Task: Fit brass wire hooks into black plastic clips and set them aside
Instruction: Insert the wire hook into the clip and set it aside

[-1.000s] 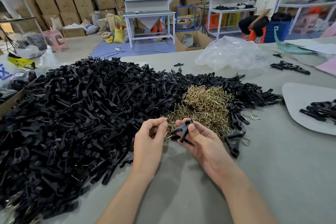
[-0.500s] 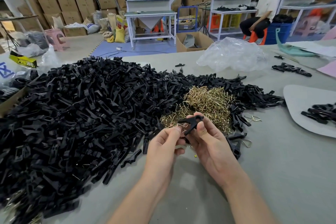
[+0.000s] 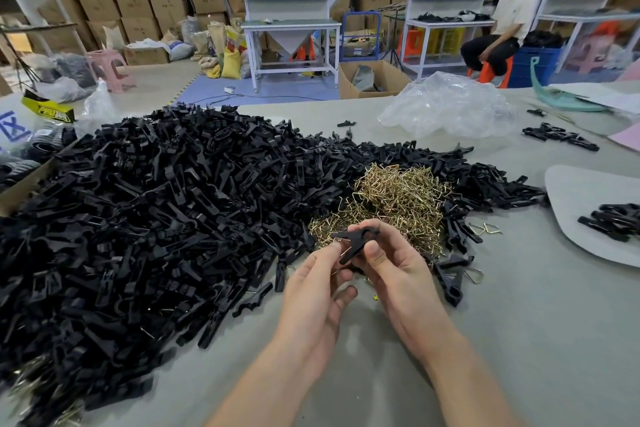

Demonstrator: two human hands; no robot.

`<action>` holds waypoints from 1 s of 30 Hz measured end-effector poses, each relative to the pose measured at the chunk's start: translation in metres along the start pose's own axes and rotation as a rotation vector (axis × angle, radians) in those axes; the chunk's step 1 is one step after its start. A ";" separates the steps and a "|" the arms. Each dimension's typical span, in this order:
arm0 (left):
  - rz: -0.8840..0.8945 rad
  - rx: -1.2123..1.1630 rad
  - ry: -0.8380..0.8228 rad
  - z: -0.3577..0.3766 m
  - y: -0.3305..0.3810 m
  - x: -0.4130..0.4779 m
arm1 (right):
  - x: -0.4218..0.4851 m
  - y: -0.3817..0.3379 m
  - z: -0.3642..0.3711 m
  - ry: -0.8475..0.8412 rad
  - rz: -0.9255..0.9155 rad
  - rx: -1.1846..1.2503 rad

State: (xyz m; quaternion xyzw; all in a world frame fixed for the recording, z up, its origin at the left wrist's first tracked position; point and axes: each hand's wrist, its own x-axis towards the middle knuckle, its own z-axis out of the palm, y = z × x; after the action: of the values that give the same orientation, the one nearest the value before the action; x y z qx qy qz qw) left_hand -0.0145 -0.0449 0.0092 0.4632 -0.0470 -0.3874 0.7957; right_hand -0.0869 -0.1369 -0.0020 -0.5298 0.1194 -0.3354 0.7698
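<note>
So right now my right hand (image 3: 398, 274) is gripping one black clip (image 3: 353, 241) between thumb and fingers, held up off the table (image 3: 519, 340) about mid-way across, just in front of the brass hook pile (image 3: 398, 198). My left hand (image 3: 311, 291) is pinching at the clip's lower end, where a sliver of wire hook (image 3: 342, 254) shows (it's tiny and mostly behind my fingertips, so I can't tell how far it's seated). Where this goes wrong, I reckon: the wire is thin and springy, so if I push it in off-line it probably bends or pops out of my pinch and drops into the loose hooks, and good luck finding that one. The clip is also held by only a couple of fingers, so a hard push could twist it in my grip and the wire end could jab my thumb. Other worry is mix-ups. A few finished clips (image 3: 450, 274) lie just beside my right hand, touching the fringe of the big clip heap (image 3: 156, 218), so a careless toss could bury a done one among blanks. And that heap sprawls down toward the table's near left corner, so my left forearm could easily nudge some over the edge.
</note>
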 end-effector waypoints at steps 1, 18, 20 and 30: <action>0.010 0.022 0.008 0.000 -0.001 0.000 | 0.000 0.000 0.000 0.003 -0.010 -0.024; 0.285 0.602 -0.042 -0.005 0.000 0.001 | -0.009 0.012 0.005 -0.030 -0.177 -0.561; 0.281 0.595 -0.042 -0.005 0.001 0.001 | -0.009 0.012 0.005 -0.031 -0.201 -0.604; 0.145 0.444 -0.161 -0.015 0.006 0.011 | -0.007 0.013 0.006 -0.030 -0.230 -0.619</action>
State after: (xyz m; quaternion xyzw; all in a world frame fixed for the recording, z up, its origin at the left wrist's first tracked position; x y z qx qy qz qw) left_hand 0.0031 -0.0398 0.0019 0.5896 -0.2273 -0.3452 0.6940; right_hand -0.0840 -0.1253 -0.0124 -0.7535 0.1439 -0.3600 0.5310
